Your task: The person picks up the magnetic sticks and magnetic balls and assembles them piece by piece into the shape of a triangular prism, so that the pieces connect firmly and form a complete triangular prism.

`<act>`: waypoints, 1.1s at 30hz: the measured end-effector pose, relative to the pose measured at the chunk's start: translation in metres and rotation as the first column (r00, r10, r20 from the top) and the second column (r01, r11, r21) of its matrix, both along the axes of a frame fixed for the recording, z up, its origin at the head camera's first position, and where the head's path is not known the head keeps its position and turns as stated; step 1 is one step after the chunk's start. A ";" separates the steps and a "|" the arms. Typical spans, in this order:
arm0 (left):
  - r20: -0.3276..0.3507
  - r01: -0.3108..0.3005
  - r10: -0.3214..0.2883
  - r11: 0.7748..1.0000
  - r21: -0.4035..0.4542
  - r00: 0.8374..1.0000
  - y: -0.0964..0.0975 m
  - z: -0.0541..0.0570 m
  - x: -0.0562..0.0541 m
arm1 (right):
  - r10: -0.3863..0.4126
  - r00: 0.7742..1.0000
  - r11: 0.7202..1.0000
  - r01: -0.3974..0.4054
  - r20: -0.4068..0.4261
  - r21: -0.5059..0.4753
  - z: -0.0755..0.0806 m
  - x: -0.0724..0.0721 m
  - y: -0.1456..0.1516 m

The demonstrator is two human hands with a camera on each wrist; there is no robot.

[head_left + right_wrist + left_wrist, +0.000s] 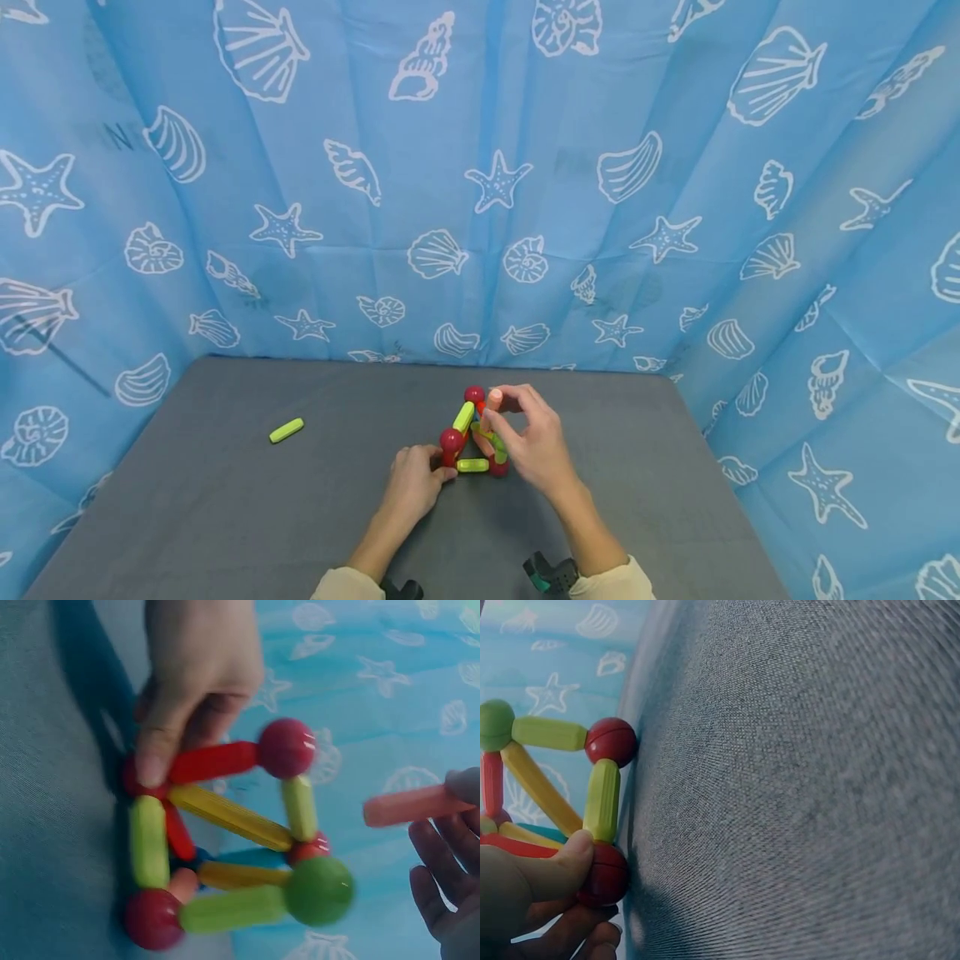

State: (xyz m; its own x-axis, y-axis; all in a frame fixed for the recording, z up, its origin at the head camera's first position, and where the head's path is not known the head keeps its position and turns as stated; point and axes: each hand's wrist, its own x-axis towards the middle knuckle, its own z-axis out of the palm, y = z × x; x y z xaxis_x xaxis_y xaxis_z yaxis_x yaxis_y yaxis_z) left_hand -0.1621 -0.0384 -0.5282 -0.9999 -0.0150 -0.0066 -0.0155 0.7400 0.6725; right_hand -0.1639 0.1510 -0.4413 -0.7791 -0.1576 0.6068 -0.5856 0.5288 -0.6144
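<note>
A frame of coloured rods and balls stands on the grey cloth, with a red ball (474,394) at its far top and a lime rod (473,466) along its near bottom. My left hand (415,482) pinches the red ball (606,877) at a lower corner, thumb on top and fingers beneath. A salmon-coloured rod (411,805) is pinched in my right hand (542,446), one end free and pointing at the frame. In the right wrist view, that rod is apart from the green ball (319,891) and the upper red ball (286,748).
A loose lime rod (287,430) lies on the table's left side. Grey cloth (187,517) covers the table. A blue curtain (480,275) with white shell prints hangs behind and along both sides.
</note>
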 end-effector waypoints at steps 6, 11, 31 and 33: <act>-0.012 -0.004 0.004 1.000 -0.016 1.000 0.001 0.000 0.002 | -0.036 0.998 0.983 0.028 0.045 0.182 -0.022 0.002 -0.012; 0.001 0.001 0.000 1.000 -0.022 1.000 0.002 0.001 0.002 | -0.101 0.995 0.944 0.086 0.029 0.317 -0.038 0.004 -0.014; -0.016 -0.005 0.005 1.000 -0.012 1.000 0.000 0.002 0.002 | -0.111 0.992 0.962 0.091 0.063 0.256 -0.061 0.001 -0.014; -0.024 -0.003 0.003 1.000 -0.008 1.000 0.000 0.001 0.002 | -0.098 0.982 0.988 0.077 0.161 0.131 -0.069 -0.002 -0.006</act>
